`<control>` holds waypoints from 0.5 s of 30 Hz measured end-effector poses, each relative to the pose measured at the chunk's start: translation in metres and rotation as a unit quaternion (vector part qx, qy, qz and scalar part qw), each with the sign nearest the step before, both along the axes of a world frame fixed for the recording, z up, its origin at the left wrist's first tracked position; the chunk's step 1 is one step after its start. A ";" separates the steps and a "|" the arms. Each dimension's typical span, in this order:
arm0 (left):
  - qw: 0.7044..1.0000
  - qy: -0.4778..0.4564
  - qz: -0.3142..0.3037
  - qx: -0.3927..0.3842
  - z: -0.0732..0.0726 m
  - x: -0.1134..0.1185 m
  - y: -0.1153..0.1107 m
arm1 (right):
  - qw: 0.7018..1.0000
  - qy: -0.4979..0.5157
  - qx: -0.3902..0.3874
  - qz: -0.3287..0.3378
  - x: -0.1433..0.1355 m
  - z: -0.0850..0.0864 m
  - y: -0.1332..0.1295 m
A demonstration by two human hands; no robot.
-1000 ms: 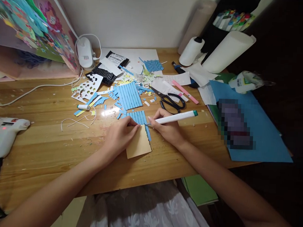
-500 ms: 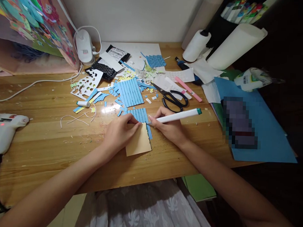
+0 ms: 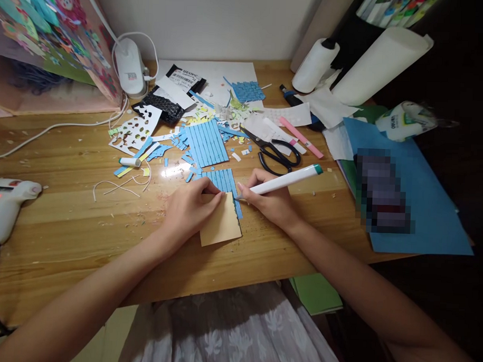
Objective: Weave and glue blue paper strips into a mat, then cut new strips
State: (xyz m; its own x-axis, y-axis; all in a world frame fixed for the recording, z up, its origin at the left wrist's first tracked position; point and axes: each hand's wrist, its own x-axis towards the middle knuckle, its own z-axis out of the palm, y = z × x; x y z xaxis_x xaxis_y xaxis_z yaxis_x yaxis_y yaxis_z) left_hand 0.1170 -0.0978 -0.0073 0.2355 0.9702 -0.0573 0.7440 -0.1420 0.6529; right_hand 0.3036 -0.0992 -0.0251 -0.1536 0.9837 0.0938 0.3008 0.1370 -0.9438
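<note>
My left hand has its fingers pinched at the top edge of a cream-coloured card, which lies over part of a blue striped piece. In my right hand is a white marker with a green end, held like a pen. Its tip meets the blue strip at the card's right edge. A larger blue striped panel lies just behind. Black-handled scissors rest beyond my right hand. The marker's cap is on the table to the left.
A glue gun with a lit red light lies at far left. Paper scraps and a black plastic packet are heaped at the back. On the right are a blue sheet, a blurred-out object and a paper roll.
The camera view has shifted slightly. Both hands keep their holds on the card and the marker, with the marker's tip still at the card's right edge.
</note>
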 end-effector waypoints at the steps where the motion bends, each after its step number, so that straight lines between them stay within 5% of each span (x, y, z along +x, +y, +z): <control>1: 1.000 -0.001 0.000 0.000 0.000 0.000 0.000 | 1.000 -0.004 0.001 0.000 0.000 0.000 0.000; 15: 1.000 0.006 0.000 0.002 0.003 0.001 -0.001 | 0.998 -0.060 -0.022 0.009 0.004 0.001 -0.005</control>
